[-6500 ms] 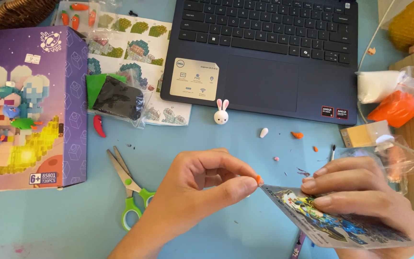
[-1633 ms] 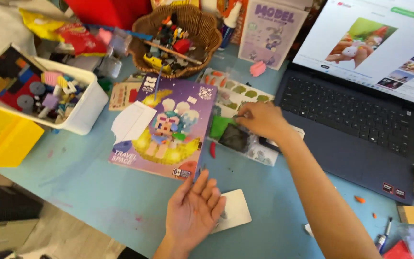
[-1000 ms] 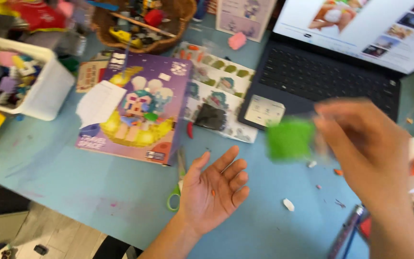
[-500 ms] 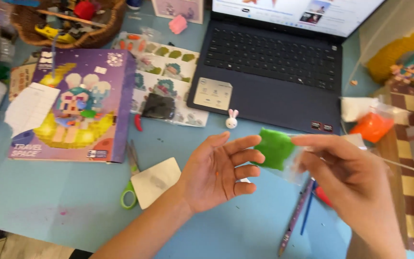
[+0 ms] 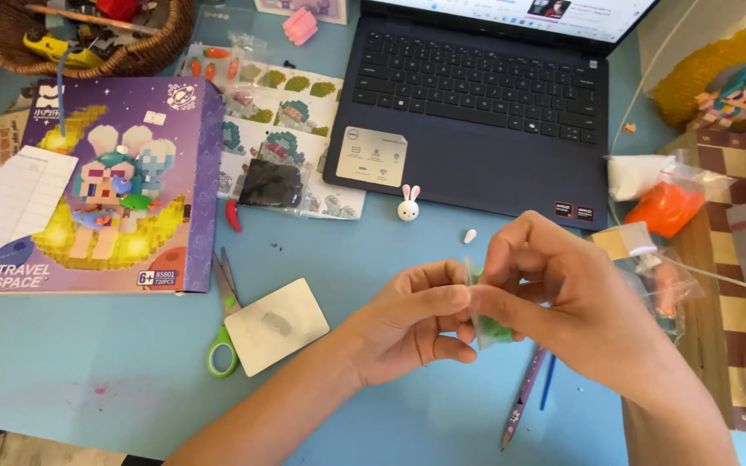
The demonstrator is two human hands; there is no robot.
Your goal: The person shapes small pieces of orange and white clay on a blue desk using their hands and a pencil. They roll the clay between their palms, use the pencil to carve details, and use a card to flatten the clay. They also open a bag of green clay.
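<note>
Over the blue table (image 5: pixel 88 371), both hands meet on a small clear plastic bag of green bricks (image 5: pixel 491 329). My left hand (image 5: pixel 407 324) pinches the bag's left edge with thumb and fingertips. My right hand (image 5: pixel 572 302) grips it from above and the right, and covers most of it. A tiny white rabbit figure (image 5: pixel 407 204) and a small white piece (image 5: pixel 470 235) lie just beyond the hands, in front of a dark laptop (image 5: pixel 477 103).
A purple brick-set box (image 5: pixel 105 190) lies at the left, with green-handled scissors (image 5: pixel 220 328) and a pale card (image 5: pixel 276 325) beside it. A black bag (image 5: pixel 271 183) rests on instruction sheets. An orange bag (image 5: pixel 666 207) and a pen (image 5: pixel 524 399) sit at the right. A basket (image 5: pixel 88 34) is far left.
My right hand reached to the sheets, picked up the green bag and carried it right. My left hand, flat and open before, has now closed its fingertips on the bag.
</note>
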